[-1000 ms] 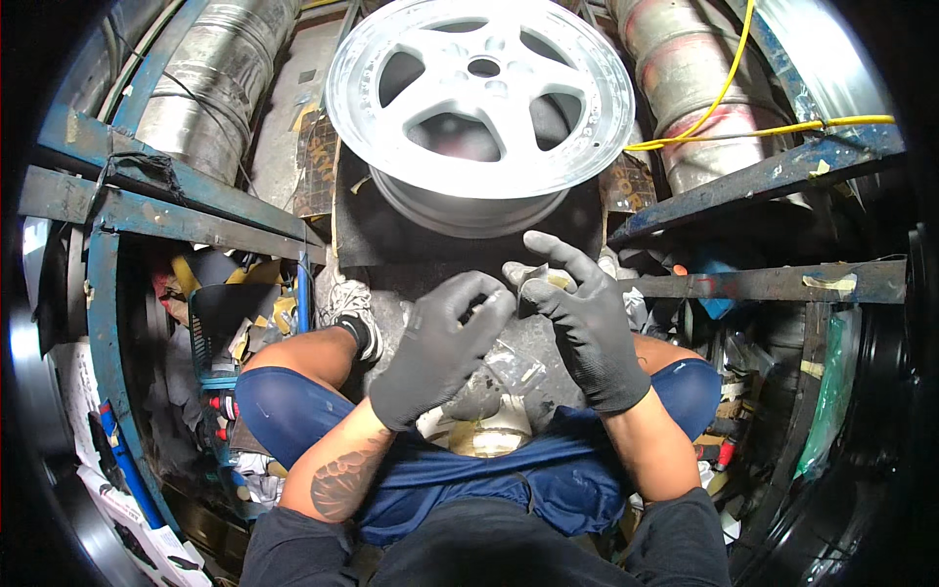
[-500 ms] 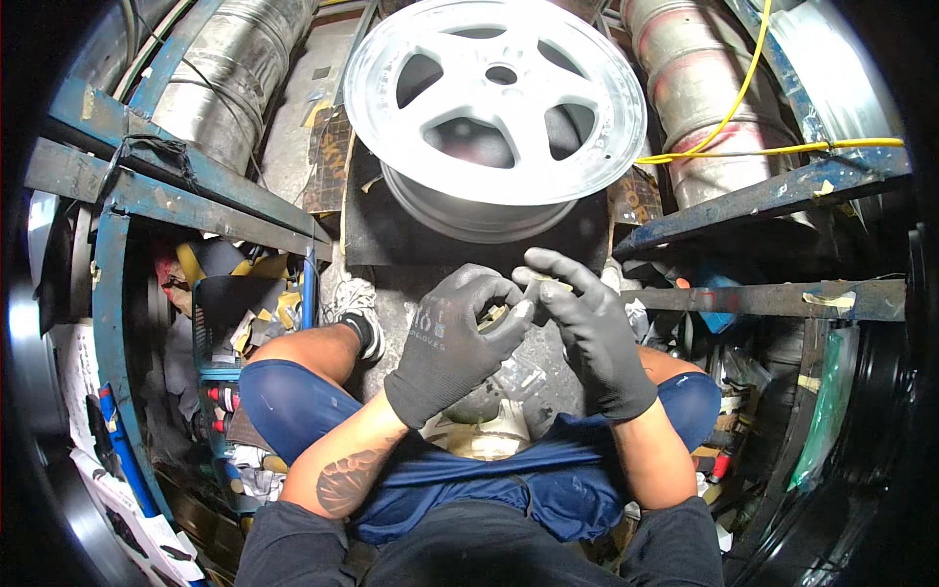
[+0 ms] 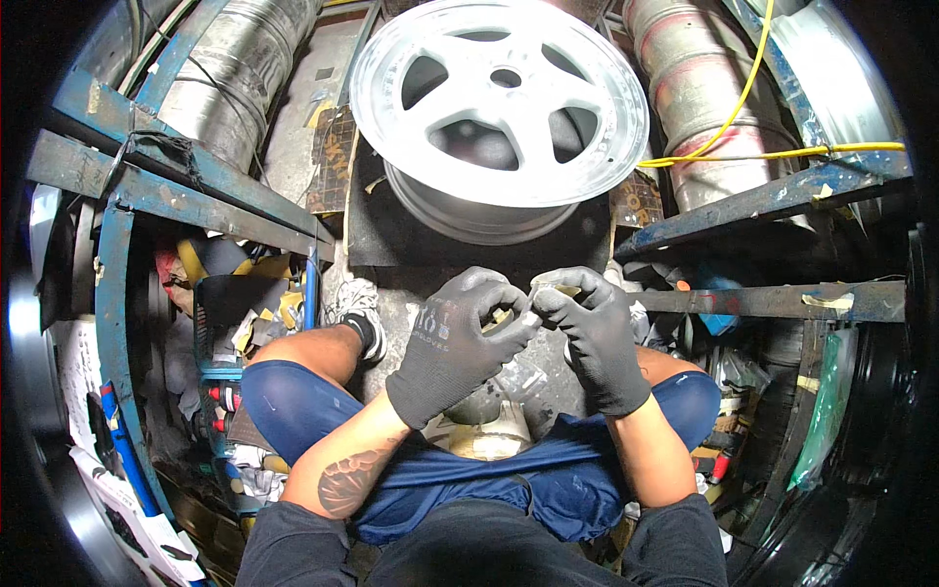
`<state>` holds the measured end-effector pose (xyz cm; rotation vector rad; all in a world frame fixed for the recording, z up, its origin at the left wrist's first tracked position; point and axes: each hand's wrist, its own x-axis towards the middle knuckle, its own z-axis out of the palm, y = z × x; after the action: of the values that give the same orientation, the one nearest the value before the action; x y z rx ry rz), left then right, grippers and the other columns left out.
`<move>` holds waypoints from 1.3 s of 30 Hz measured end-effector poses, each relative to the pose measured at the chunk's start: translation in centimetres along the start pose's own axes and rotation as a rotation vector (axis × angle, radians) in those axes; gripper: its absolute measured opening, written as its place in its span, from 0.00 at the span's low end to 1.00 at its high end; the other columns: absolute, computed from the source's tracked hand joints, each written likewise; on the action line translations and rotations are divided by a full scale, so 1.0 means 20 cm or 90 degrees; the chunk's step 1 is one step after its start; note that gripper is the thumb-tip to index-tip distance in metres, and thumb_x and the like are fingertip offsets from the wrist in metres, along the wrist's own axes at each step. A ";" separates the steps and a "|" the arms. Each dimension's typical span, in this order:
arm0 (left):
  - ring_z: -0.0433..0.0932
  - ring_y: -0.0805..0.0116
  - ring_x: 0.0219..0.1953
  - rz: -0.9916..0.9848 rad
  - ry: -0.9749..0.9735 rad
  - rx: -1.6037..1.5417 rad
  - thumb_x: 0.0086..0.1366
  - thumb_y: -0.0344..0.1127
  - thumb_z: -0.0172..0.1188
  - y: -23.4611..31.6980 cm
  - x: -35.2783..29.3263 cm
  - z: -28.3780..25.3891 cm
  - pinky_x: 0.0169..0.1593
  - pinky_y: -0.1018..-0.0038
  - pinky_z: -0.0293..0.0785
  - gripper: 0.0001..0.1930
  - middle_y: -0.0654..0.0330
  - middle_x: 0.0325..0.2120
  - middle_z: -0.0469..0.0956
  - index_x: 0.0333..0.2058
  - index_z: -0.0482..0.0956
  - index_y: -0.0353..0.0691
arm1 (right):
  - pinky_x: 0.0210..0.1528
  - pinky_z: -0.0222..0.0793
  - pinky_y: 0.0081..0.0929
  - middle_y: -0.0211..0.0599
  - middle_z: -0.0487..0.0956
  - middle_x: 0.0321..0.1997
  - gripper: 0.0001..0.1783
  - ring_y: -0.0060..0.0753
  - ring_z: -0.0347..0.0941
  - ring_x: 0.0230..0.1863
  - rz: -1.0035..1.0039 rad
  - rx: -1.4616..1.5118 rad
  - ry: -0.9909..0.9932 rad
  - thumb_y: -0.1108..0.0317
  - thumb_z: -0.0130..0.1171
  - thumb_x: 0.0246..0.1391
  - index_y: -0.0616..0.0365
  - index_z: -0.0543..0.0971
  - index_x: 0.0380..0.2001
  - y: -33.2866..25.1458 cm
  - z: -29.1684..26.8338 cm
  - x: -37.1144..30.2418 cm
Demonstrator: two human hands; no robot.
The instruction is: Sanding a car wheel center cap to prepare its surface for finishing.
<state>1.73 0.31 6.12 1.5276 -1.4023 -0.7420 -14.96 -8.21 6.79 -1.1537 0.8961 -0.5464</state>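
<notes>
"Head view, nearest edge first: what lay there?"

"Navy-blue fabric shorts (image 3: 450,479), worn by the seated person, and an off-white round object (image 3: 504,430) between the thighs, partly hidden."

"And beyond those?"

"Two hands in dark grey knitted gloves, raised close together. The left hand (image 3: 460,338) had its thumb and forefinger bent into a loop, their tips close beside the other glove. A yellowish patch (image 3: 501,318) showed inside that loop, but I couldn't tell whether the fingers gripped it."

"What about the right hand (image 3: 592,338)?"

"Its thumb and forefinger were pinched on a small, thin, yellowish piece (image 3: 559,290). That piece sat high in the hand, short of the wheel. I couldn't tell whether the patch belonged to it."

"Which wheel?"

"A silver-white, five-spoked metal wheel (image 3: 502,110), lying face up and slightly tilted on a black-covered surface (image 3: 377,240), well apart from both gloves."

"Anything flanking it?"

"Blue-painted metal bars (image 3: 201,203) stood on either side. Farther out lay a grey cylindrical metal drum (image 3: 230,88) to the left, and a red-stained one (image 3: 685,93) to the right, with a bright yellow cable (image 3: 782,154) running across it."
</notes>
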 end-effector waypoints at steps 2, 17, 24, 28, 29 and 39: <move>0.80 0.52 0.38 -0.009 0.003 -0.005 0.57 0.34 0.68 -0.01 -0.01 0.01 0.43 0.62 0.76 0.10 0.51 0.33 0.78 0.35 0.81 0.34 | 0.43 0.75 0.20 0.33 0.84 0.37 0.10 0.17 0.78 0.38 0.016 0.011 -0.012 0.69 0.64 0.61 0.64 0.83 0.41 0.01 0.00 0.00; 0.78 0.67 0.49 -0.192 0.036 -0.886 0.74 0.28 0.50 -0.07 0.06 -0.01 0.54 0.71 0.79 0.18 0.57 0.45 0.76 0.60 0.66 0.30 | 0.42 0.73 0.21 0.33 0.84 0.37 0.09 0.23 0.79 0.38 -0.196 -0.194 0.003 0.73 0.67 0.56 0.62 0.85 0.41 -0.15 0.05 -0.05; 0.76 0.65 0.51 -0.104 0.019 -0.800 0.74 0.32 0.48 -0.04 0.08 0.03 0.56 0.69 0.77 0.19 0.57 0.46 0.72 0.60 0.64 0.32 | 0.43 0.76 0.27 0.39 0.85 0.38 0.09 0.29 0.82 0.39 -0.208 -0.272 -0.030 0.71 0.68 0.55 0.61 0.85 0.40 -0.13 0.16 -0.03; 0.77 0.64 0.48 -0.213 0.020 -1.070 0.66 0.37 0.48 -0.04 0.09 0.03 0.55 0.69 0.75 0.22 0.55 0.44 0.74 0.57 0.68 0.34 | 0.38 0.76 0.24 0.39 0.85 0.37 0.08 0.20 0.80 0.36 -0.136 -0.158 0.005 0.70 0.68 0.56 0.61 0.83 0.38 -0.12 0.18 -0.03; 0.77 0.63 0.46 -0.250 0.031 -1.063 0.62 0.40 0.50 -0.04 0.09 0.03 0.53 0.67 0.76 0.23 0.54 0.42 0.74 0.54 0.70 0.34 | 0.37 0.74 0.21 0.35 0.84 0.36 0.09 0.18 0.79 0.35 -0.139 -0.194 -0.007 0.71 0.68 0.56 0.62 0.83 0.39 -0.12 0.18 -0.03; 0.75 0.76 0.38 -0.262 0.064 -0.914 0.78 0.53 0.44 0.02 0.09 0.03 0.44 0.79 0.75 0.21 0.61 0.37 0.73 0.47 0.71 0.38 | 0.35 0.71 0.17 0.28 0.81 0.33 0.07 0.14 0.74 0.32 -0.095 -0.093 -0.028 0.71 0.67 0.57 0.62 0.81 0.36 -0.10 0.22 -0.04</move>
<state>1.36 -1.64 6.43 0.6179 -0.1865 -1.4383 -11.59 -5.97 9.49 -1.3681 0.8265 -0.5826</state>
